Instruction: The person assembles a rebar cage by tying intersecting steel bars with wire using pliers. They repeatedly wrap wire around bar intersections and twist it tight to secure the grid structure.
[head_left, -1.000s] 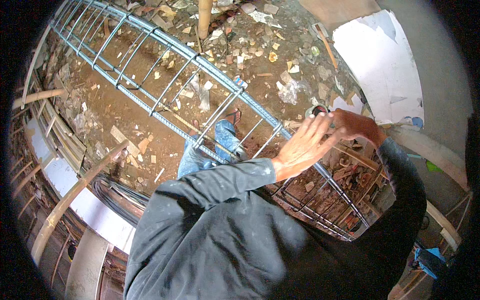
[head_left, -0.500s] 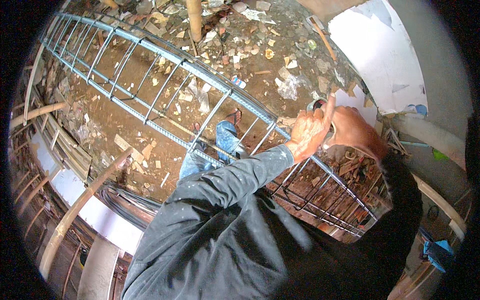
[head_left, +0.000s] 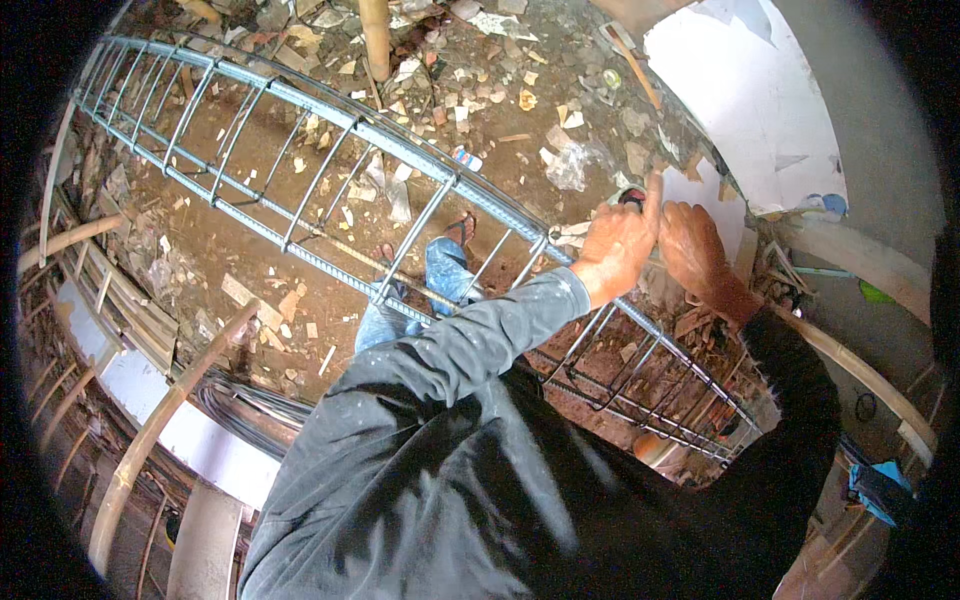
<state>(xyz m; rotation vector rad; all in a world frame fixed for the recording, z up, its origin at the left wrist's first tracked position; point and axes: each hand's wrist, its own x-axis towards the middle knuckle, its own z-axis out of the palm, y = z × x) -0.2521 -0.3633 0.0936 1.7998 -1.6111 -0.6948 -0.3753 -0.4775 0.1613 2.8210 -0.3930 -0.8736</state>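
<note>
Shifted since a second ago from overlapping to side by side, past creased dark sleeves (head_left: pixel 450 365): left hand (head_left: pixel 615 245) with index finger extended and the others curled, right hand (head_left: pixel 698 255) with fingers folded in; whether pinching anything, impossible to tell. Just beneath, slanting under the left hand, a long cage (head_left: pixel 400 150) of ribbed grey steel bars and thin rectangular ties. Lower, brown earth (head_left: pixel 225 250) strewn with jagged chips (head_left: pixel 527 99) and crumpled clear plastic (head_left: pixel 568 168); beyond, a round bamboo post (head_left: pixel 375 40) and smooth white sheet (head_left: pixel 745 105).

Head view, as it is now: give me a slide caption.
Left hand and right hand close together at a steel rebar cage, above debris-strewn ground.
</note>
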